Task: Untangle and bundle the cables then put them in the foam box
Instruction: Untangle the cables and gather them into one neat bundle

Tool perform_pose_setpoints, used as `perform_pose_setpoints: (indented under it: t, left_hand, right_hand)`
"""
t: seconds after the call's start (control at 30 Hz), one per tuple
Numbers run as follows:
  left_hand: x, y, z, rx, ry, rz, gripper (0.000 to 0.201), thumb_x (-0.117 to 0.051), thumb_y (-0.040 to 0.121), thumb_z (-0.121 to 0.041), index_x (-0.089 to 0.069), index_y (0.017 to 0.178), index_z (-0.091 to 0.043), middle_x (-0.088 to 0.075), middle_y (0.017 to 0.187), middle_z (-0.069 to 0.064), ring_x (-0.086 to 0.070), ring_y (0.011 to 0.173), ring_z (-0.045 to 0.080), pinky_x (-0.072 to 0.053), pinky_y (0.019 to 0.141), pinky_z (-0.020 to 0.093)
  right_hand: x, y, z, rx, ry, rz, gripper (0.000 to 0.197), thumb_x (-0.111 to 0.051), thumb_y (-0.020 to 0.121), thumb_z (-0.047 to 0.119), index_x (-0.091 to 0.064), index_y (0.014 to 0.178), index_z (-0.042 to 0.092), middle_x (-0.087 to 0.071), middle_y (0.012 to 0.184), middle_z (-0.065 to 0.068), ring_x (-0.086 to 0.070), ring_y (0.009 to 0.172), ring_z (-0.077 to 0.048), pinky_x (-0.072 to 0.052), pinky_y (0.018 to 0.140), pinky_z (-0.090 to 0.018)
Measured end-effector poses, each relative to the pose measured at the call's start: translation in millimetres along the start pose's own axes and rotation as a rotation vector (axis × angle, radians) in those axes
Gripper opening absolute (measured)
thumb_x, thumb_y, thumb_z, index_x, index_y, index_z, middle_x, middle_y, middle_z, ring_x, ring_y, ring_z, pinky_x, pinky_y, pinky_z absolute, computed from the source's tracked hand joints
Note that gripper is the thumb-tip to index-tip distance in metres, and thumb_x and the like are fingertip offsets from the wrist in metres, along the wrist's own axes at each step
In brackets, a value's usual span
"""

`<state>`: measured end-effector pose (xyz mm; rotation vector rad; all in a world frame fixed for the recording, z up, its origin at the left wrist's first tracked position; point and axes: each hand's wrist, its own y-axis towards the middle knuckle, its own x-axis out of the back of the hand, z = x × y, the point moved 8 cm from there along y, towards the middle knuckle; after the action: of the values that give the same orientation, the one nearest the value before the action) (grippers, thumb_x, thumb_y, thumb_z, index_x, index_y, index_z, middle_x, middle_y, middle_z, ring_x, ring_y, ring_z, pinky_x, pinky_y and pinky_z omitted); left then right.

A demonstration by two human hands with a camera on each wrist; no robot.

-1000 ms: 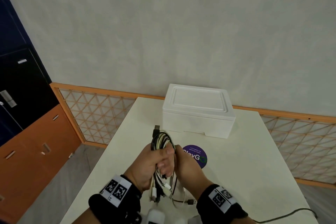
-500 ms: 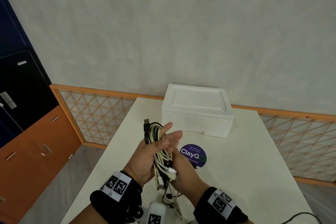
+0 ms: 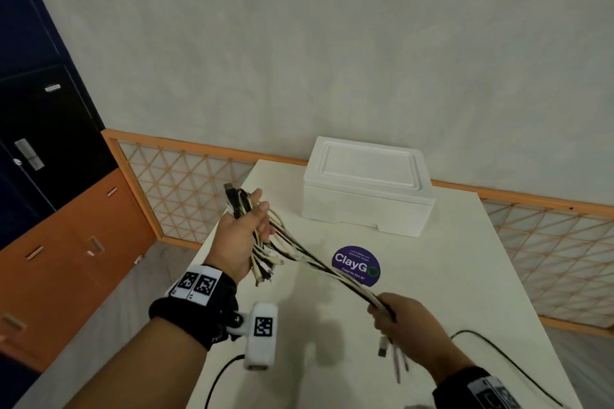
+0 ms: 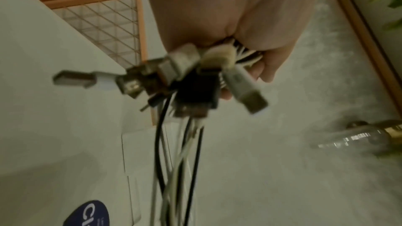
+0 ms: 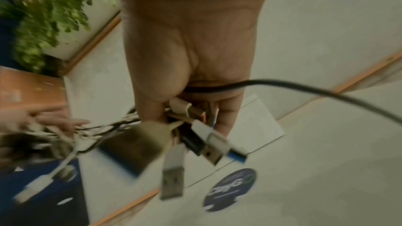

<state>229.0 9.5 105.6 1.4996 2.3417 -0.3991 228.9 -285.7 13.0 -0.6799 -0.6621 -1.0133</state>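
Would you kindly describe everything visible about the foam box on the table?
The foam box is white, rectangular, and looks like expanded polystyrene. Its lid is on, with a raised rim around a recessed panel. It sits flat at the table's far end, close to the wall, beyond the purple sticker. Neither hand touches it, and no cables reach it.

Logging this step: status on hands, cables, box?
Left hand and right hand both grip the cables, stretched between them. Foam box lid on. Nothing in the way.
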Motion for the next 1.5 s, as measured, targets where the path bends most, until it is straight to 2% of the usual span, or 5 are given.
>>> perform_pose_setpoints:
  t: [0.23,0.33,0.83,1.27,1.5]
  left_hand:
    - [-30,-20,-6,0.017,0.034,0.149,0.024,-0.049,0.096,-0.013,-0.064,0.115,-0.008,-0.034,0.048,-0.004,-0.035,0.040,0.011,-0.046,0.056,0.026]
    - [-38,-23,-13,0.030,0.022,0.243,0.026,-0.049,0.095,-0.012,-0.064,0.114,-0.004,-0.032,0.046,-0.004,-0.033,0.039,0.011,-0.045,0.054,0.026]
    - [-85,-57,-12,0.191,-0.008,0.492,0.017,-0.054,0.079,-0.017,-0.052,0.070,-0.002,-0.032,0.037,0.000,-0.031,0.029,0.012,-0.042,0.048,0.027]
    - [-74,-50,-35,0.220,-0.125,0.486,0.021,-0.077,0.064,-0.018,-0.059,0.067,-0.008,-0.036,0.036,-0.004,-0.033,0.028,0.010,-0.044,0.048,0.024]
    - [-91,-61,-36,0.197,-0.081,0.485,0.015,-0.055,0.077,-0.014,-0.059,0.063,-0.008,-0.034,0.036,-0.003,-0.031,0.028,0.010,-0.042,0.046,0.024]
  right_hand:
    - [28,-4,-98,-0.328,-0.296,-0.036,0.005,-0.059,0.079,0.029,-0.056,0.083,0.031,-0.063,0.087,0.007,-0.062,0.093,-0.020,-0.046,0.071,-0.030]
    - [23,-15,-131,-0.454,-0.356,0.152,0.065,-0.072,0.066,0.036,-0.047,0.126,0.037,-0.054,0.129,0.006,-0.053,0.116,-0.016,-0.043,0.096,-0.031]
    - [40,58,157,0.387,0.266,-0.268,0.020,-0.068,0.078,0.018,-0.057,0.093,0.025,-0.062,0.086,0.011,-0.055,0.076,-0.001,-0.044,0.070,-0.017]
    - [-41,56,48,0.053,-0.212,0.226,0.021,-0.065,0.083,0.038,-0.057,0.076,0.020,-0.058,0.080,0.002,-0.059,0.091,-0.024,-0.042,0.068,-0.026]
    - [-18,17,-52,-0.497,0.772,0.169,0.047,-0.050,0.071,0.061,-0.059,0.105,0.030,-0.071,0.103,0.005,-0.066,0.094,-0.024,-0.038,0.078,-0.036]
